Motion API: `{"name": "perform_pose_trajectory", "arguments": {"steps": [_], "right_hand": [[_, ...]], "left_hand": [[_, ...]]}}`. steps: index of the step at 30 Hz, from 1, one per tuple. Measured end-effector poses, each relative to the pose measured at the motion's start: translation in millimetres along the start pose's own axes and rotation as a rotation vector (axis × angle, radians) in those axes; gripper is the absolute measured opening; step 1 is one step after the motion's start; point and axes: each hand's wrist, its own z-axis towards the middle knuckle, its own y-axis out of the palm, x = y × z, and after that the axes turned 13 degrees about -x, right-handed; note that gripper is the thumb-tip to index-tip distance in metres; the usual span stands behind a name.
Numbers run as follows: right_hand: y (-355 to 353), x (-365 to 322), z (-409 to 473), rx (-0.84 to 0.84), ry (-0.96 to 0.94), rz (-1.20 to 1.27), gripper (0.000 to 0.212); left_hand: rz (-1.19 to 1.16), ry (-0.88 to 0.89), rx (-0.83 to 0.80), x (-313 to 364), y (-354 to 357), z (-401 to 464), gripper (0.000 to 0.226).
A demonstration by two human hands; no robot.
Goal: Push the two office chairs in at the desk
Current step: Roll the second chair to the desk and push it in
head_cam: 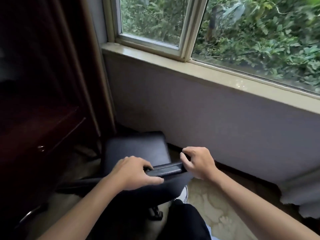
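Both hands are set on the top edge of the backrest of a black office chair (pixel 136 149). That edge is gripped by the left hand (pixel 134 172), with the fingers curled over it and the thumb laid along the near face. At the right end of the same edge, the right hand (pixel 197 161) is held with bent fingers; the fingertips touch or nearly touch the corner, and a firm grasp cannot be confirmed through the blur. The chair's padded seat is seen beyond the backrest, pointed toward the corner of the room. A dark wooden desk (pixel 39 108) with a small metal drawer pull stands to the left, close beside the seat. Straight ahead, a pale wall (pixel 199 110) is met under a window sill (pixel 190 68), with green foliage visible through the glass. A dark baseboard runs along the wall just beyond the right hand. A white sneaker (pixel 184 193) and dark trousers are seen below the backrest, on patterned flooring.
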Motion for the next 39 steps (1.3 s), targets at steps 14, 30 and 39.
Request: {"name": "perform_pose_trajectory", "arguments": {"steps": [14,30,39], "right_hand": [[-22.5,105.3,54.6,0.039,-0.313,0.039,0.035],[-49.8,205.3,175.1,-0.138,-0.596,0.001,0.029],[-60.3,232.6,251.8,-0.21,-0.772,-0.048,0.028]], "left_hand": [[-0.176,-0.205,0.228,52.0,31.5,7.0,0.059],[-0.266,-0.818,0.584,172.8,62.2,95.8,0.026],[-0.492,-0.914,0.673,214.2,53.2,157.3,0.017]]}}
